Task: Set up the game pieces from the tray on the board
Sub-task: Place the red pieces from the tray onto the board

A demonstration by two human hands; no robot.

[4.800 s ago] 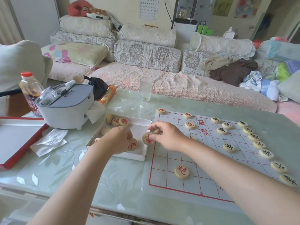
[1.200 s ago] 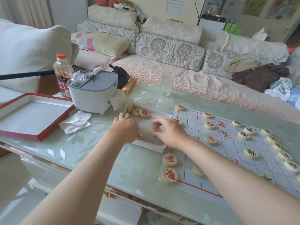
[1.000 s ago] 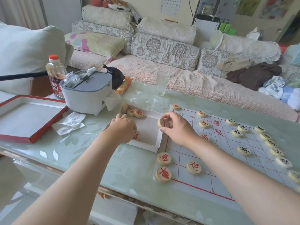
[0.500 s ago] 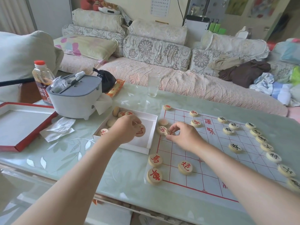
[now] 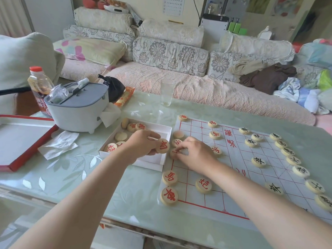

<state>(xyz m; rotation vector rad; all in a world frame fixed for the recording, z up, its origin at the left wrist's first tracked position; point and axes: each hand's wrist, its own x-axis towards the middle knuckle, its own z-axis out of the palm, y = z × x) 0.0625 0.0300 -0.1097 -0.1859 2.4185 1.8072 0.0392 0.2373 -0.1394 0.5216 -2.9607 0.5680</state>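
While both hands crowd the seam between tray and board, log the layout left to right. Tray: white, on the surface, touching or just beside the board's left edge; loose discs lie inside, some face down. Your left hand pinches a red disc between thumb and fingers, lifted over the tray's right wall. Your right hand is curled at the board's left edge, tips closed on a second disc resting on the edge line. Board: red row part-filled down the left edge; black discs set along the right.

Risks, by my judgement. Hands sit close together: the carried disc could clip your right knuckles or the placed neighbours and knock them off their points. Board looks like a thin sheet: a dragging wrist could slide it and skew every row. Face-down discs: check the face before placing, or one lands on the wrong point.
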